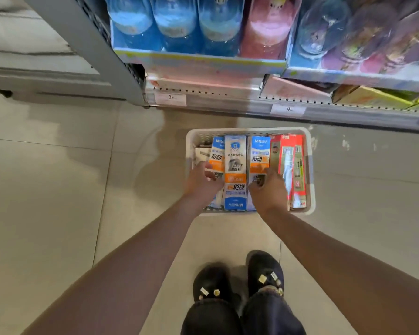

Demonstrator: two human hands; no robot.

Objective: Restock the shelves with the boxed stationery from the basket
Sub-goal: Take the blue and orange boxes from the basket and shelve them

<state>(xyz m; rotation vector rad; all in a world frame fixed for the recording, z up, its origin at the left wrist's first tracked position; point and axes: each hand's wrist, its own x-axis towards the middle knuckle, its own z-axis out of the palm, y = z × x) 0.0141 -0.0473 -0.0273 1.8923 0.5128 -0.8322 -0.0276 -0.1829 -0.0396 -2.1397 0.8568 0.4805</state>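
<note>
- Below, on the tiled floor point(58, 189), a white plastic basket point(311, 170) sits just in front of the shelf unit's bottom edge.
- Basket contents, left to right: a pale box point(201, 154) at the far-left wall (mostly hidden, print unreadable); a blue-white-orange box point(217, 153) headed "M&G"; a taller middle box point(235, 172) in the same colours, standing higher than its neighbours, its print upside down at the near end; a second "M&G" box point(260, 153); two red boxes point(288, 165) against the right wall, one showing a barcode.
- Left hand point(201, 181): fingers curled at the left side of the middle box, over the neighbouring box's lower part; a firm grip cannot be told.
- Right hand point(267, 187): fingers curled down at the right side of the middle box, on the second "M&G" box; what they grip, if anything, cannot be told.
- Shelf point(228, 100) above: price tags point(170, 97) reading "9" (rest blurred) on the front rail.
- Upper shelf holds blue packs point(177, 22), a pink pack point(267, 27), then purple ones point(373, 37).
- Black shoes point(264, 272) at the bottom.
</note>
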